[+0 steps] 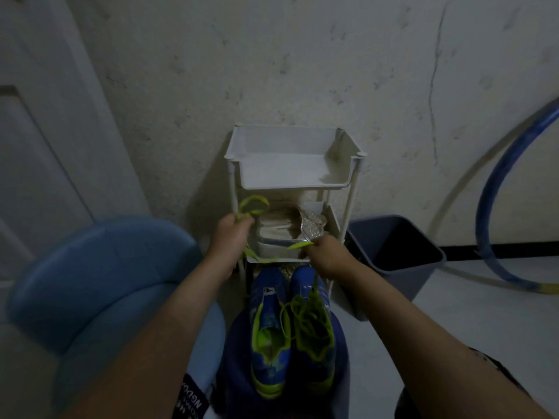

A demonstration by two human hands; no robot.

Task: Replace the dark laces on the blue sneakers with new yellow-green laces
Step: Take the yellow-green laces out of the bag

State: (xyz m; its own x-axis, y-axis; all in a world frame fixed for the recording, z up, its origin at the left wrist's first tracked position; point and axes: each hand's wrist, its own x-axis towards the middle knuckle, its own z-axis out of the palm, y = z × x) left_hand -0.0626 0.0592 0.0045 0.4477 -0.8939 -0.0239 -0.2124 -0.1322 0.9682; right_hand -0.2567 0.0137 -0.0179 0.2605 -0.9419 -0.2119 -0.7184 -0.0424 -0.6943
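Two blue sneakers lie side by side on my lap, toes pointing away. The left sneaker (267, 331) shows an open tongue with no lace that I can see. The right sneaker (314, 325) carries yellow-green lacing, loose near its collar. My left hand (231, 234) grips a bunch of yellow-green lace (252, 207) that loops above the fist. From it the lace runs down and across to my right hand (325, 255), which pinches the other end in front of the rack.
A white tiered rack (290, 186) stands against the wall straight ahead, with white shoes (276, 231) on its middle shelf. To the right are a grey bin (396, 252) and a blue hoop (496, 207). At the left are a blue chair (99, 276) and a door.
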